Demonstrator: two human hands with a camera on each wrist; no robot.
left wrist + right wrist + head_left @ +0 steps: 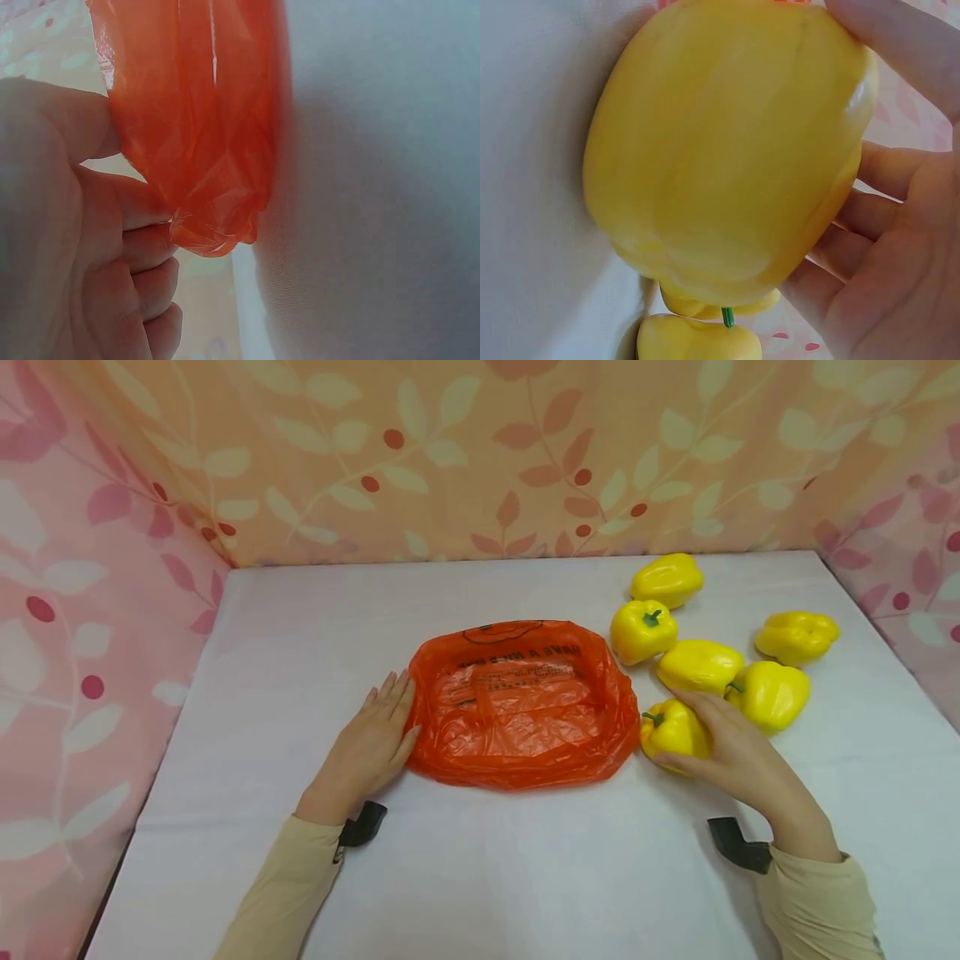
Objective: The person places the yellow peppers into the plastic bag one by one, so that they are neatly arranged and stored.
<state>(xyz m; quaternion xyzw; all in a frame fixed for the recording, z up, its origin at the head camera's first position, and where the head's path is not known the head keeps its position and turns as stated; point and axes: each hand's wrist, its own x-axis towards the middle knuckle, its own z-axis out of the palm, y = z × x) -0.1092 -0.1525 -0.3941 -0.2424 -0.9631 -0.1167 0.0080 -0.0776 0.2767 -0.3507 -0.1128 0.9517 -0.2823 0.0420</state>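
An orange-red plastic bag (pixel 517 774) sits mid-table, its mouth spread wide and its rim rolled outward, with dark print inside. My left hand (pixel 371 739) rests against the bag's left side, fingers extended; in the left wrist view, thumb and fingertips touch the crinkled film (pixel 202 135). Just off the bag's right side is a yellow bell pepper (pixel 675 737) with a green stem. My right hand (pixel 738 756) grips it between thumb and fingers from the right. Close up in the right wrist view, this pepper (pixel 720 150) fills much of the picture.
Behind and right of my right hand lie several more yellow bell peppers, among them a near one (pixel 772 697), one beside the bag (pixel 637 635) and the farthest (pixel 667 581). A white cloth (pixel 300 635) covers the table. Patterned curtains (pixel 450 460) enclose its back and sides.
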